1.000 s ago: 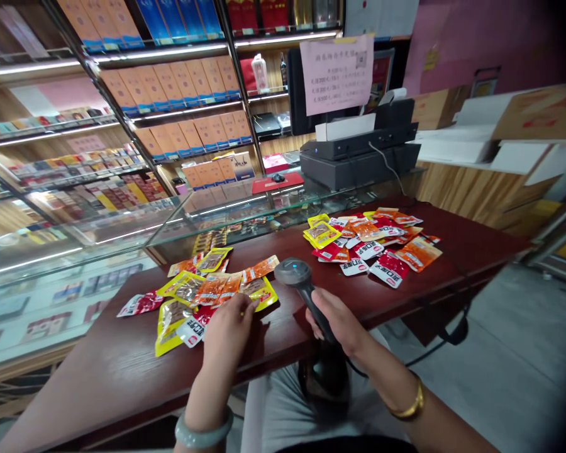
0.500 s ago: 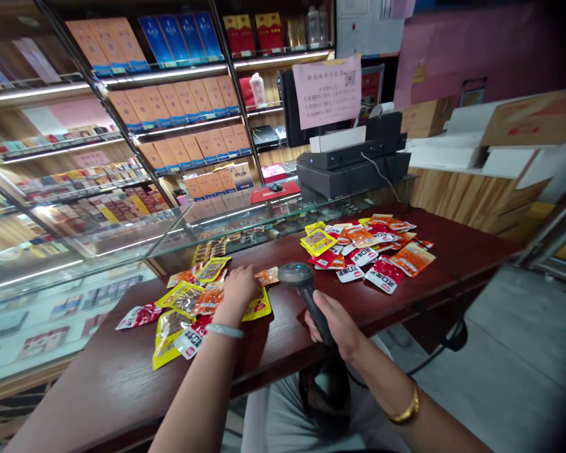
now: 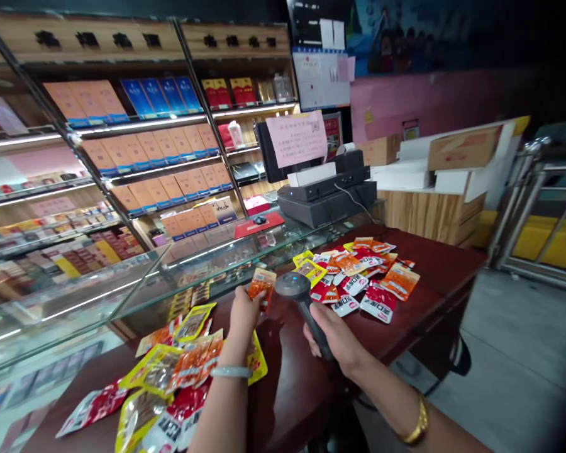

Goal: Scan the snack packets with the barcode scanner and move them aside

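My left hand (image 3: 246, 309) grips an orange snack packet (image 3: 263, 286), held up off the table. Closed round its handle, my right hand (image 3: 332, 336) holds a dark barcode scanner (image 3: 294, 286), whose head is close beside the packet. Below and left of my left hand lies a loose pile of yellow, orange and red-and-white snack packets (image 3: 195, 362); a yellow packet (image 3: 257, 362) is partly hidden by my left wrist. Beyond the scanner, a second pile of similar packets (image 3: 353, 270) spreads over the table.
The dark red table (image 3: 434, 302) borders a glass display counter (image 3: 136, 296). A cash register (image 3: 327, 198) and a monitor with a pink sign (image 3: 297, 139) stand on the counter. Shelves of boxes (image 3: 155, 151) line the back, and a metal railing (image 3: 542, 214) stands at right.
My left hand has lifted the orange packet off the table and brought it up beside the scanner head. The scanner stays in my right hand. The camera view has shifted.
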Motion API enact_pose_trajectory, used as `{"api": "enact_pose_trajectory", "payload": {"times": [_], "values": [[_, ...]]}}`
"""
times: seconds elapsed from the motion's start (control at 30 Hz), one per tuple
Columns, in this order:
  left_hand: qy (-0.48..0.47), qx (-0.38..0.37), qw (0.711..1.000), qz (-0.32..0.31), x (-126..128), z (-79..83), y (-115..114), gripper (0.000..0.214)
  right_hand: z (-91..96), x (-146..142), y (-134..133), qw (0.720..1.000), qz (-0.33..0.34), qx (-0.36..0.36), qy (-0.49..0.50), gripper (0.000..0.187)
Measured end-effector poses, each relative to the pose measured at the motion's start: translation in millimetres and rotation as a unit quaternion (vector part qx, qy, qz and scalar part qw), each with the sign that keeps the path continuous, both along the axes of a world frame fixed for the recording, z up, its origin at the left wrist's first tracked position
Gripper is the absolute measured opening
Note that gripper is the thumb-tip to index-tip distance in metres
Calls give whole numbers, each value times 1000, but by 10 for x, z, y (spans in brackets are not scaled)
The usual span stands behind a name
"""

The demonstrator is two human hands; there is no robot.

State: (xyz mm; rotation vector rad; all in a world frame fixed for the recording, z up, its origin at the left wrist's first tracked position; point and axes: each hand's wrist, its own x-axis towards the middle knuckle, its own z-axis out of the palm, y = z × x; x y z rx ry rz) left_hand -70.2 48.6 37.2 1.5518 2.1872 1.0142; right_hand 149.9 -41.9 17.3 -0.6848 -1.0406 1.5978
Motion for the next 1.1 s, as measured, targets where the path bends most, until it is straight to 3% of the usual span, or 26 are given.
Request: {"api": "enact_pose_trajectory", "payload": {"times": [0.07, 0.13, 0.27, 0.57, 0.67, 0.77, 0.87, 0.93, 1.0, 1.1], "values": [[-80, 24, 996, 2, 85, -84, 53, 25, 55, -45, 106, 999, -14, 45, -20, 53], [-98, 33, 995, -9, 130, -165, 63, 21, 56, -102, 154, 997, -16, 66, -31, 51], [-123, 67, 989, -40, 90, -262, 28, 21, -41, -208, 129, 998, -31, 57, -26, 50], [-137, 61, 987, -53, 84, -273, 8, 24, -117, -228, 33, 999, -6, 38, -3, 50], [-189, 48, 980, -42, 154, -260, 3, 28, -170, -220, 2, 1000, -7, 30, 5, 50], [-321, 38, 943, -73, 285, -288, -22, 39, -230, -230, -14, 1000, -4, 14, 24, 52], [-443, 27, 879, -174, 420, -353, -78, 56, -275, -246, -3, 999, -4, -1, 50, 52], [-469, 14, 857, -215, 460, -399, -89, 71, -295, -252, 15, 998, -11, -4, 61, 52], [-432, 23, 880, -195, 442, -416, -58, 83, -307, -252, 32, 998, -17, -13, 63, 53], [-284, 82, 946, -137, 323, -314, -26, 82, -301, -235, 34, 998, -20, -32, 57, 56]]}}
